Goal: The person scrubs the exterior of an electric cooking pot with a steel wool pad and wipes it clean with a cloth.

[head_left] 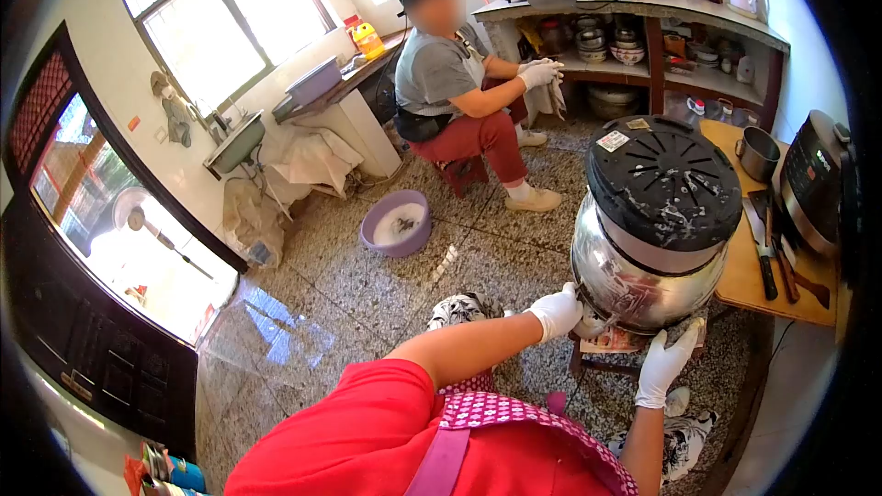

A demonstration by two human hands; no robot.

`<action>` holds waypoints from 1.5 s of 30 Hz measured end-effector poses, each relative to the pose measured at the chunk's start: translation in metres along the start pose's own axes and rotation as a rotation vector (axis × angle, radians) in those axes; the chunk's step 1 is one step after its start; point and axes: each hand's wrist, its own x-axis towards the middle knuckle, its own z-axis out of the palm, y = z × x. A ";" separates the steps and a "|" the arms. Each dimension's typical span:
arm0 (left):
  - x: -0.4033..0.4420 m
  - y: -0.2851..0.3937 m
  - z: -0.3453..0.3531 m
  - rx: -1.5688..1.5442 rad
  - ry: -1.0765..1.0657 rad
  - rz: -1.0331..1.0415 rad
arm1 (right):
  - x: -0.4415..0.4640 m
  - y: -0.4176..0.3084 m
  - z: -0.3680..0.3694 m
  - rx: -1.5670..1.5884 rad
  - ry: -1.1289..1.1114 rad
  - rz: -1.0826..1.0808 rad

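Observation:
A large electric cooker [654, 271] stands upside down in front of me, its black vented base [666, 179] on top and streaked with suds. Its shiny metal side is wet and soapy too. It rests on a low stool [611, 340] with a patterned top. My left hand [557, 312], in a white glove, grips the lower left of the cooker; its fingertips are partly hidden. At the near right lower edge my right hand [671, 363], gloved as well, holds the cooker with the thumb apart from the fingers.
A purple basin [397, 223] with foamy water sits on the floor. Beyond it a co-worker [469, 83] sits on a low stool holding a cloth. At right, a wooden table [735, 248] bears knives [763, 243], a metal mug [758, 154] and another cooker [813, 184]. Shelves [643, 78] line the back.

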 end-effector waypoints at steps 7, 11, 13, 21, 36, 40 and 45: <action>-0.014 -0.004 -0.025 0.009 0.098 0.076 | 0.003 0.003 -0.001 0.008 0.013 -0.010; -0.022 -0.002 -0.035 -0.604 0.074 -0.258 | 0.007 0.009 0.005 -0.011 0.020 0.016; -0.019 -0.001 -0.033 -0.595 0.042 -0.256 | 0.008 0.010 0.004 -0.042 -0.011 -0.013; -0.015 0.001 -0.026 -0.947 0.096 -0.427 | 0.011 0.004 -0.003 -0.084 -0.031 -0.027; -0.048 0.036 -0.034 -0.725 0.737 -0.318 | 0.015 0.018 0.002 0.018 0.027 -0.039; -0.041 0.045 -0.038 -0.681 0.676 -0.239 | 0.028 -0.016 -0.026 0.520 -0.063 0.331; -0.025 0.039 -0.039 -0.734 0.547 -0.204 | 0.038 -0.058 -0.066 0.380 0.082 0.120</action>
